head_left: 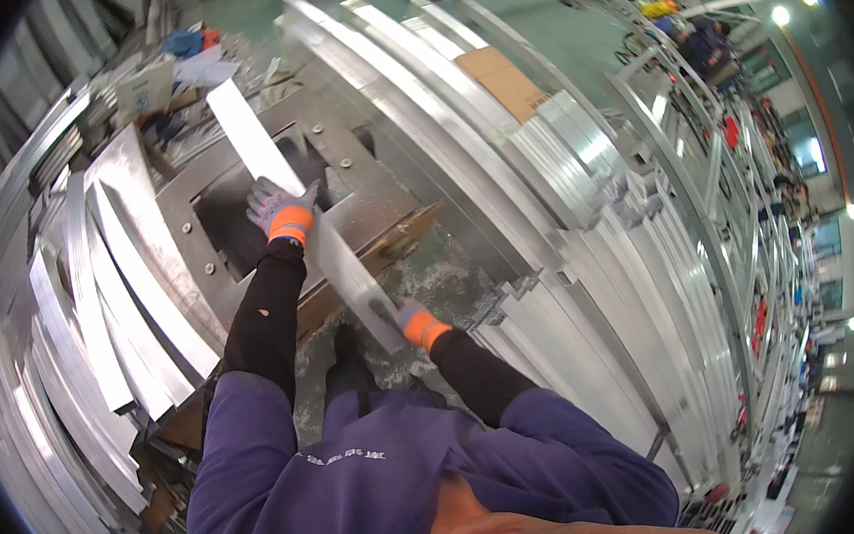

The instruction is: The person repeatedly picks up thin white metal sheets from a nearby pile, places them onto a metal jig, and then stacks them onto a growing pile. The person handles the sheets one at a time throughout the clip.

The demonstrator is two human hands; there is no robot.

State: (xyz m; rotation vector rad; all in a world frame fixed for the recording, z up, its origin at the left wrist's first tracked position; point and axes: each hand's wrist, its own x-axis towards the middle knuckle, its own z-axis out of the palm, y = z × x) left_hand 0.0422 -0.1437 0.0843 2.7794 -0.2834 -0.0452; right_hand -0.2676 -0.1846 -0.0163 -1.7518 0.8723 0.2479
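A long, flat silvery metal profile (349, 276) slants across the view, from over a grey machine frame (177, 208) with a square opening down toward my body. My left hand (280, 212), in a grey glove with an orange cuff, grips the profile near its middle, above the opening. In the same kind of glove, my right hand (417, 324) holds the profile's near end by its right edge. The fingers under the metal are partly hidden. Bolts sit around the opening, whose inside is dark.
Long metal profiles (594, 354) are stacked in rows on my right, with a cardboard piece (500, 81) among them. More curved-looking profiles (98, 293) lie at left. A cardboard box (144, 91) and scraps are beyond the machine. Another person (706, 46) is far right.
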